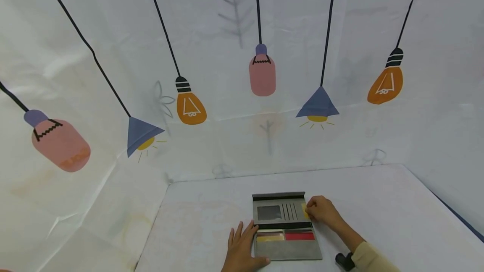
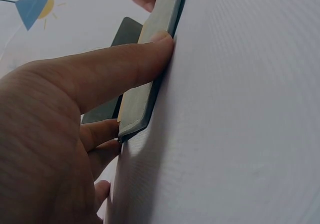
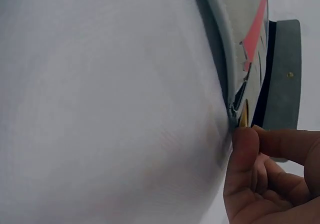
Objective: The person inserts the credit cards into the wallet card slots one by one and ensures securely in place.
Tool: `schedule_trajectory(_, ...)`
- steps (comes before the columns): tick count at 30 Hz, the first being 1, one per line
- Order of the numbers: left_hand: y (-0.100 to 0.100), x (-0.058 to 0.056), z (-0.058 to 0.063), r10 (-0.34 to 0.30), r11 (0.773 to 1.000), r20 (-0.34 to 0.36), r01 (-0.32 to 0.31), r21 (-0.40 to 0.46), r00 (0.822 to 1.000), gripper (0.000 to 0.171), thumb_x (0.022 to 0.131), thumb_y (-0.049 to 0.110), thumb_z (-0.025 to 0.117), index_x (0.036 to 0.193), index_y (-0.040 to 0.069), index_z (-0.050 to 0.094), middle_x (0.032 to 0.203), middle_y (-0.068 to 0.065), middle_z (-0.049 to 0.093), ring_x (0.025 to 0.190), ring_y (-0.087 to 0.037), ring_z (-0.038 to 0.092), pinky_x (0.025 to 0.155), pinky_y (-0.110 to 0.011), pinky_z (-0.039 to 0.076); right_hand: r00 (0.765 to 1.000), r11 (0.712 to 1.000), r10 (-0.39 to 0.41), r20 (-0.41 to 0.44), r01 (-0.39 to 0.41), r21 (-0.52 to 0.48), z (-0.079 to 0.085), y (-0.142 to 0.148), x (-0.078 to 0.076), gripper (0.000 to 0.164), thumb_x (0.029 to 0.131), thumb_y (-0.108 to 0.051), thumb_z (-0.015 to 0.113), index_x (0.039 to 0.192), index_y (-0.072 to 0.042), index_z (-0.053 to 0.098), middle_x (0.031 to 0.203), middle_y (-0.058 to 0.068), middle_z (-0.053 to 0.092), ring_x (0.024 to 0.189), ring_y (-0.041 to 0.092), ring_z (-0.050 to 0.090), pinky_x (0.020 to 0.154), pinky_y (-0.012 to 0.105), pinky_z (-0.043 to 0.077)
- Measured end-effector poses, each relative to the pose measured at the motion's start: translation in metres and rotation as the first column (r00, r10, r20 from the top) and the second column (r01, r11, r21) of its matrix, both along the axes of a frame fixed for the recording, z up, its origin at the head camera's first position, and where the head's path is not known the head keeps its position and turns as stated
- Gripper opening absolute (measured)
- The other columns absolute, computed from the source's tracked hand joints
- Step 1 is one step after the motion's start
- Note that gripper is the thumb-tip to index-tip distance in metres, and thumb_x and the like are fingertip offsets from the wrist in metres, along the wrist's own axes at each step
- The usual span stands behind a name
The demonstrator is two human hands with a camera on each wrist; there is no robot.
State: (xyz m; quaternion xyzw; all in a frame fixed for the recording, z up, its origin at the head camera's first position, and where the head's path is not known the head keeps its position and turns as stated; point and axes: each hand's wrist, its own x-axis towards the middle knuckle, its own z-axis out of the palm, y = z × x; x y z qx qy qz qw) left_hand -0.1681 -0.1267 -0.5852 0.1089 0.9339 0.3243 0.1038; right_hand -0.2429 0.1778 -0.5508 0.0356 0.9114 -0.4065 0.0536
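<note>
A grey wallet (image 1: 288,250) lies unfolded on the white table, with a dark window and slits in its upper half. At the right edge of that half, my right hand (image 1: 324,212) pinches a yellow card (image 1: 304,210) between thumb and fingers. The right wrist view shows only a sliver of the yellow card (image 3: 243,115) above the fingertips. My left hand (image 1: 242,250) is spread at the wallet's lower left, fingers straight along its left side. In the left wrist view the thumb (image 2: 135,63) presses on the wallet's near edge.
A yellow piece (image 1: 270,237) and a red piece (image 1: 299,236) show in the wallet's lower pockets. The wallet's flap (image 3: 285,78) stands out at its far side. A small black object (image 1: 344,261) is beside the right sleeve. White walls with lamp pictures (image 1: 262,74) surround the table.
</note>
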Motion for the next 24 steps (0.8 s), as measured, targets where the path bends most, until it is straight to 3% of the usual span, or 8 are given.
schedule_trajectory(9, 0.000, 0.001, -0.003, 0.008, 1.000, -0.001, -0.008, 0.010, 1.000, 0.098, 0.067, 0.068, 0.080, 0.147, 0.019, 0.049, 0.160, -0.008, 0.039, 0.151, -0.047, 0.020, 0.118, -0.071, 0.002, 0.998, 0.999, -0.003, 0.055, 0.005, -0.045, 0.012, -0.001, 0.003, 0.008, 0.089, -0.001, 0.066, 0.089, 0.006, 0.068, 0.072, 0.007, 0.066, 0.062, 0.017, 0.062, 0.055, 0.030, 0.053)
schedule_trajectory(24, -0.003, 0.001, -0.008, -0.001, 1.000, -0.004, 0.001, 0.009, 1.000, 0.099, 0.069, 0.072, 0.076, 0.148, 0.018, 0.048, 0.159, -0.010, 0.041, 0.150, -0.048, 0.021, 0.117, -0.073, 0.005, 0.999, 0.997, 0.008, 0.049, -0.005, -0.071, 0.003, 0.003, 0.010, 0.014, 0.094, -0.007, 0.062, 0.096, 0.004, 0.069, 0.075, 0.005, 0.065, 0.066, 0.016, 0.059, 0.058, 0.030, 0.050)
